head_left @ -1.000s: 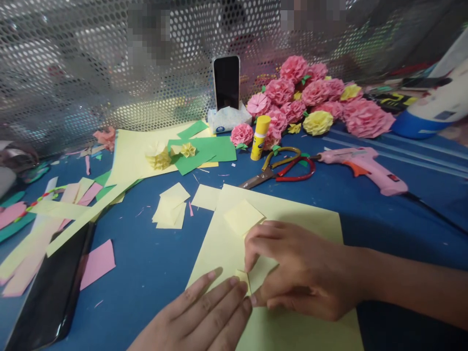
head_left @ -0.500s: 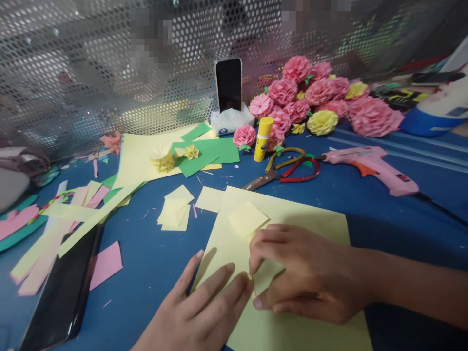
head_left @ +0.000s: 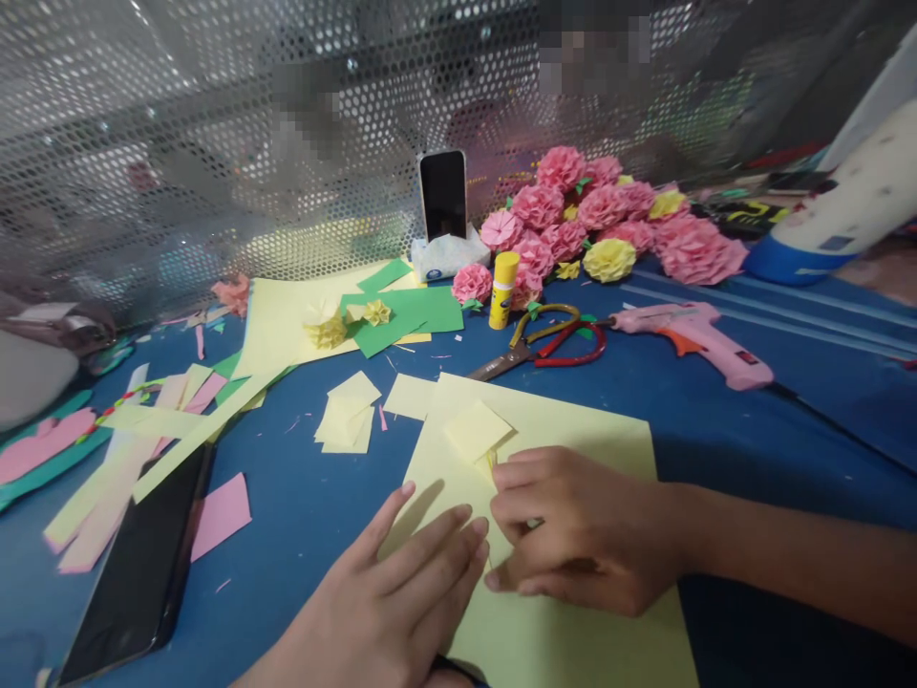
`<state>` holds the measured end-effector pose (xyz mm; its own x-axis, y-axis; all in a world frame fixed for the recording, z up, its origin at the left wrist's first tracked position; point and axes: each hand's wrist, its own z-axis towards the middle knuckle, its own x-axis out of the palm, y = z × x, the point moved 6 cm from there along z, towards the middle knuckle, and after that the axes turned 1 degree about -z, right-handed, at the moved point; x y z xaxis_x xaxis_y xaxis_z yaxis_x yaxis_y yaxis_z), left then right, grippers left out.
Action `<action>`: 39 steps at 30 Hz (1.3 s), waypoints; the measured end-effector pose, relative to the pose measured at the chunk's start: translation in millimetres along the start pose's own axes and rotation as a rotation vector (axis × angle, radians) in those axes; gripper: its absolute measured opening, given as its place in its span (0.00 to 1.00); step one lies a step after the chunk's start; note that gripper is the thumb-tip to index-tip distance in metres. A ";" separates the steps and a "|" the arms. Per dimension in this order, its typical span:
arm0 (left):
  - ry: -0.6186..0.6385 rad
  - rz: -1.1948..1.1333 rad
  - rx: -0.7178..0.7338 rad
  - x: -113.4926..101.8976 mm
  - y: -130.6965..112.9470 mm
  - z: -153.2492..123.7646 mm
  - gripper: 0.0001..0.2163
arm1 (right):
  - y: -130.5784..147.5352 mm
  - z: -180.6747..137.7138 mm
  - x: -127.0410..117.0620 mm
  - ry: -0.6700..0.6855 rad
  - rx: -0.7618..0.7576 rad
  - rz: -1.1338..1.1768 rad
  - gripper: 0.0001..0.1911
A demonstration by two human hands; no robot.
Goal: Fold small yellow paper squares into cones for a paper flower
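Note:
My left hand (head_left: pixel 401 583) lies with its fingers stretched out over a large pale yellow sheet (head_left: pixel 573 640), its fingertips close to the right hand. The fingers of my right hand (head_left: pixel 580 535) are curled and closed low over the sheet, around a small pale yellow piece of paper that they mostly hide. Just beyond the right fingertips rests a small yellow square of paper (head_left: pixel 479 430), with a narrow folded bit under its near corner. More pale yellow squares (head_left: pixel 349 413) lie in a loose stack to the left of the sheet.
Scissors (head_left: pixel 534 349), a yellow glue stick (head_left: pixel 503 290) and a pink glue gun (head_left: pixel 702 339) lie or stand beyond the sheet. Behind are pink paper flowers (head_left: pixel 544 210) and an upright phone (head_left: pixel 442 196). At left, paper strips (head_left: pixel 207 430) cross a black phone (head_left: pixel 136 583).
The view has shifted slightly. My left fingertips have drawn back a little and closer together. The small paper seen between my right fingers is now mostly hidden.

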<state>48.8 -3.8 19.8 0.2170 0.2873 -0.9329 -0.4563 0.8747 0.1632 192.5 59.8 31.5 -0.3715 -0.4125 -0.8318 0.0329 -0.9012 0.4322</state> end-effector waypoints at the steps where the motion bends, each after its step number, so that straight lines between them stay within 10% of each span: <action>1: 0.000 -0.012 0.002 -2.7 -0.5 2.5 0.28 | 1.3 -0.8 -0.7 -0.023 -0.020 -0.005 0.16; 9: -0.075 -0.015 -0.004 -12.3 -3.9 11.0 0.13 | -26.8 -15.6 -36.1 -0.520 0.286 -0.079 0.15; 16: -0.226 0.049 0.086 -13.8 3.4 24.8 0.12 | -48.8 -12.3 -30.8 -0.338 0.351 -0.371 0.11; 27: -0.258 0.053 -0.009 -9.3 53.4 33.0 0.12 | -37.5 -19.5 -52.3 -0.656 0.500 -0.093 0.07; 39: -0.167 -0.476 -0.545 -11.9 45.0 29.6 0.07 | -11.8 -6.5 -5.4 -0.293 0.452 0.126 0.05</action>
<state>51.2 43.6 47.7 0.6066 0.0189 -0.7947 -0.6342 0.6143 -0.4695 200.2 71.8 28.6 -0.6355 -0.4007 -0.6599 -0.2836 -0.6739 0.6823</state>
